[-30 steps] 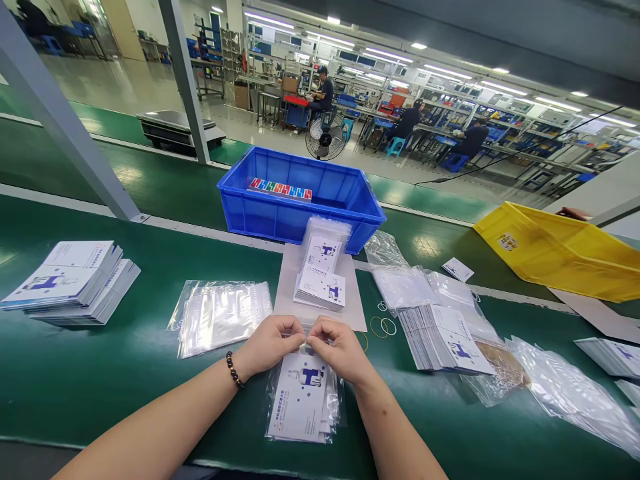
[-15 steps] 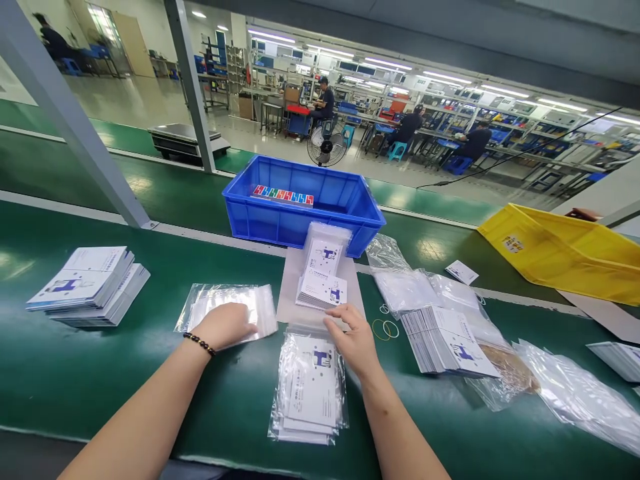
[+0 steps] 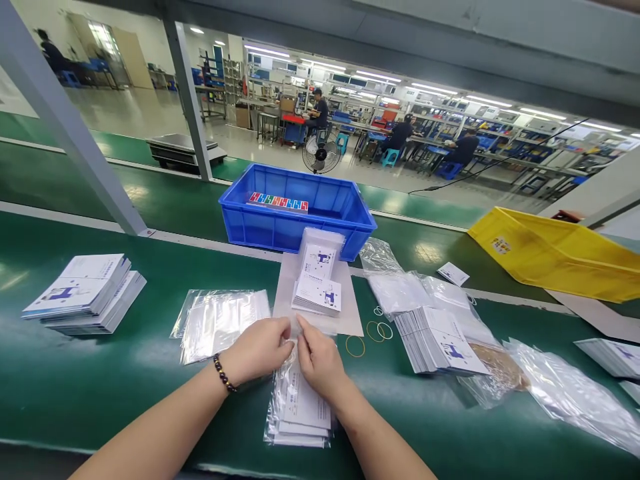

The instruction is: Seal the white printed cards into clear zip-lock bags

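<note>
My left hand (image 3: pixel 263 351), with a beaded bracelet at the wrist, is closed at the top end of a clear plastic bag (image 3: pixel 281 415). Against it, my right hand (image 3: pixel 321 363) is closed on the same bag end, its fingers bent together. The bag lies on top of a small pile of bagged white booklets (image 3: pixel 305 437), partly covered by my hands. Just beyond sits a stack of printed booklets (image 3: pixel 320 293) on a grey board (image 3: pixel 350 320). To the left lie flat clear bags (image 3: pixel 220 320).
Left is a booklet stack (image 3: pixel 83 287); right, a banded one (image 3: pixel 445 343) beside plastic bags (image 3: pixel 565 380). Rubber bands (image 3: pixel 355 346) lie near my right hand. A blue crate (image 3: pixel 295 230) and a yellow bin (image 3: pixel 550 260) stand behind. A metal post (image 3: pixel 85 127) rises at left.
My left hand has moved right, off the flat clear bags, to the top of the bagged booklets. My right hand has come down and left to meet it. A rubber band now shows beside it.
</note>
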`<state>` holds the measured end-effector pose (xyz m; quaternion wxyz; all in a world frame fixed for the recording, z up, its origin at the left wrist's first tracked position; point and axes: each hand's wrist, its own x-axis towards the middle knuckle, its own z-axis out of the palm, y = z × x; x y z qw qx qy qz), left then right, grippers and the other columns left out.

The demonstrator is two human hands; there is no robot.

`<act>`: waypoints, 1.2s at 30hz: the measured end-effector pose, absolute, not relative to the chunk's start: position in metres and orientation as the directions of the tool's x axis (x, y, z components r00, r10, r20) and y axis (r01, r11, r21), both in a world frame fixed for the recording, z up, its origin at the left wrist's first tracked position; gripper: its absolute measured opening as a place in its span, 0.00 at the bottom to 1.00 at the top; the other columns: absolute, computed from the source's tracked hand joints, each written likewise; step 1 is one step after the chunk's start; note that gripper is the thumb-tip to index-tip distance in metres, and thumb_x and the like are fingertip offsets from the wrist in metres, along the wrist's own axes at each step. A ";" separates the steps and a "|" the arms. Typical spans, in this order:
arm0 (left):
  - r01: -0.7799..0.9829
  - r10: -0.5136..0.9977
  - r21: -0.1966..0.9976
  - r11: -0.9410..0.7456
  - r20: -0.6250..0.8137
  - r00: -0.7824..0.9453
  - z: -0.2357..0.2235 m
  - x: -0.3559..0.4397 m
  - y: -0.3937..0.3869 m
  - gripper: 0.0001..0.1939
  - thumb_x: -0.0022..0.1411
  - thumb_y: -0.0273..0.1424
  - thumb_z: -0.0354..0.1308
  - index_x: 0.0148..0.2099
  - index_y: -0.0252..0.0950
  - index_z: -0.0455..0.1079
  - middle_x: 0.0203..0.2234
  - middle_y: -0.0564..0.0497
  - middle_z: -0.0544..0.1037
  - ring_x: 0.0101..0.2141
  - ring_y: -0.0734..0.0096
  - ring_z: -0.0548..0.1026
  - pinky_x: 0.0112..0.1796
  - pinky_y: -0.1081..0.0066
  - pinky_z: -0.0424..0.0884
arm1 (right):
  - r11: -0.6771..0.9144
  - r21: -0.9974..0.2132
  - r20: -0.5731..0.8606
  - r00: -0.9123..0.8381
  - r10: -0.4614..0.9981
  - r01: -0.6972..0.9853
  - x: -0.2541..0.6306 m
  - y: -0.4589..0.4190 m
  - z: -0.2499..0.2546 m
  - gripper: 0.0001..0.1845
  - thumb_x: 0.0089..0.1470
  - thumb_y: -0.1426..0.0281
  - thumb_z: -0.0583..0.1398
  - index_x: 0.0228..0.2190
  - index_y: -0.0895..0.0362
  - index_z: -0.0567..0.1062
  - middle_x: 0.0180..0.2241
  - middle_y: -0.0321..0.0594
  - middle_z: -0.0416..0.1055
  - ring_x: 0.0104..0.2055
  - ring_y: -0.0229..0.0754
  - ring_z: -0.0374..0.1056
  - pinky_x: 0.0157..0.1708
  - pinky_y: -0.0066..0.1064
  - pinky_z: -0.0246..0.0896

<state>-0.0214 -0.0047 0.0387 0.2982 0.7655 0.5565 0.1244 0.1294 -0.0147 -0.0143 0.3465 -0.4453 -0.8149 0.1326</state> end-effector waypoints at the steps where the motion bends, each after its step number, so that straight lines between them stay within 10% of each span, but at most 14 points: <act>1: 0.712 0.929 0.679 -0.176 -0.124 0.348 0.036 -0.018 -0.004 0.07 0.53 0.33 0.48 0.26 0.37 0.62 0.20 0.53 0.69 0.23 0.70 0.66 0.23 0.73 0.57 | 0.582 -0.470 0.469 -0.371 0.801 0.664 0.131 -0.014 -0.016 0.22 0.54 0.76 0.45 0.49 0.65 0.65 0.29 0.46 0.71 0.29 0.43 0.68 0.28 0.33 0.65; 6: 0.307 0.946 0.947 0.096 -0.183 0.268 0.019 -0.010 0.005 0.18 0.55 0.41 0.46 0.21 0.35 0.61 0.14 0.55 0.65 0.17 0.75 0.62 0.20 0.74 0.59 | 0.599 -0.382 0.499 -0.389 0.774 0.704 0.135 -0.011 -0.017 0.21 0.54 0.76 0.45 0.48 0.62 0.66 0.26 0.44 0.70 0.27 0.42 0.67 0.23 0.30 0.62; 11: 0.116 0.961 0.979 0.171 -0.191 0.201 0.009 -0.006 0.008 0.15 0.50 0.39 0.51 0.18 0.34 0.61 0.13 0.56 0.63 0.16 0.78 0.60 0.19 0.76 0.56 | 0.520 -0.612 0.427 -0.304 0.852 0.596 0.132 -0.011 -0.006 0.14 0.52 0.72 0.52 0.41 0.58 0.70 0.26 0.40 0.69 0.26 0.38 0.64 0.26 0.28 0.60; 19: 0.272 0.953 0.962 -0.001 -0.082 0.292 0.001 -0.007 0.001 0.16 0.52 0.37 0.49 0.18 0.36 0.54 0.14 0.59 0.58 0.19 0.78 0.56 0.23 0.75 0.53 | 0.407 -0.670 0.345 -0.225 0.911 0.621 0.132 -0.007 -0.006 0.13 0.51 0.74 0.50 0.17 0.56 0.62 0.17 0.32 0.58 0.21 0.35 0.56 0.21 0.26 0.50; 31: 0.236 0.960 0.962 0.139 -0.189 0.207 0.010 -0.016 0.008 0.18 0.52 0.40 0.47 0.17 0.37 0.51 0.12 0.59 0.54 0.16 0.78 0.53 0.20 0.75 0.52 | 0.623 -0.373 0.552 -0.375 0.745 0.687 0.132 -0.011 -0.005 0.10 0.53 0.69 0.51 0.34 0.59 0.70 0.29 0.42 0.65 0.29 0.41 0.61 0.29 0.31 0.59; 36: 0.390 0.938 0.859 -0.331 0.253 0.238 0.020 -0.027 0.007 0.09 0.56 0.34 0.47 0.34 0.37 0.66 0.31 0.49 0.71 0.37 0.66 0.66 0.38 0.68 0.62 | 0.546 -0.643 0.380 -0.395 0.836 0.537 0.143 -0.008 0.004 0.11 0.55 0.74 0.49 0.29 0.57 0.71 0.23 0.37 0.65 0.26 0.37 0.62 0.26 0.27 0.57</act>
